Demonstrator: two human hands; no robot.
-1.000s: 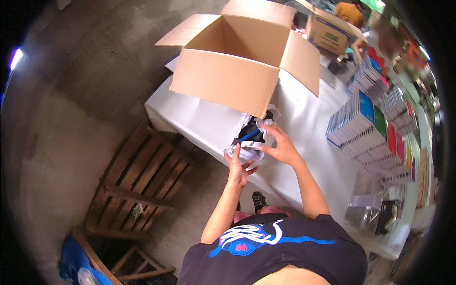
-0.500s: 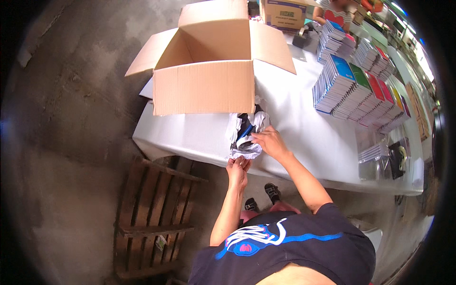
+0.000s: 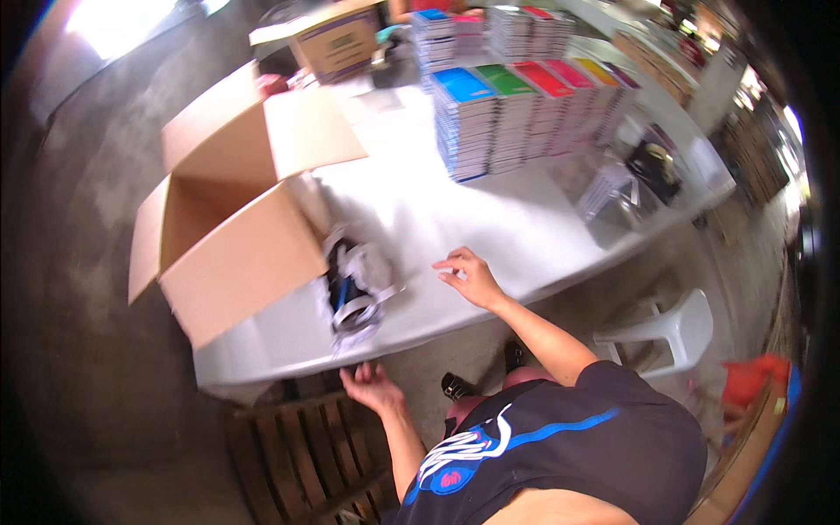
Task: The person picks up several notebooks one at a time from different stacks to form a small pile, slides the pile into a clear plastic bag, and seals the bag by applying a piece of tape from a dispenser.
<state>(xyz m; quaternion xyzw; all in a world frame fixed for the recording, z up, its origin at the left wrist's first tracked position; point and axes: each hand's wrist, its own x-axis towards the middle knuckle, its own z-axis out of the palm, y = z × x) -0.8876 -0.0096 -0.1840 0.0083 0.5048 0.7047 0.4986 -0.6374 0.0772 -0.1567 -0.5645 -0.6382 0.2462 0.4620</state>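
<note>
A crumpled whitish plastic bag (image 3: 372,267) lies near the table's front edge, beside the cardboard box. In its opening show dark items, a slim blue object (image 3: 344,290) and a pale ring-shaped thing (image 3: 353,308); their kinds are unclear. Just off the table edge, below the bag, is my left hand (image 3: 374,389), fingers loosely apart and holding nothing I can see. My right hand (image 3: 472,278) hovers over the white tabletop to the right of the bag. Its fingers are bent but separated, with nothing between them.
The open cardboard box (image 3: 245,262) stands on the left of the white-covered table (image 3: 411,206). Stacks of coloured notebooks (image 3: 516,122) rise at the back. A clear plastic container (image 3: 612,206) sits at the right, a white stool (image 3: 669,328) beyond the edge, a wooden pallet (image 3: 306,451) below left.
Both hands have come off the bag: the right drew away to its right, the left dropped below the table edge. The view has turned rightward, bringing in the stool.
</note>
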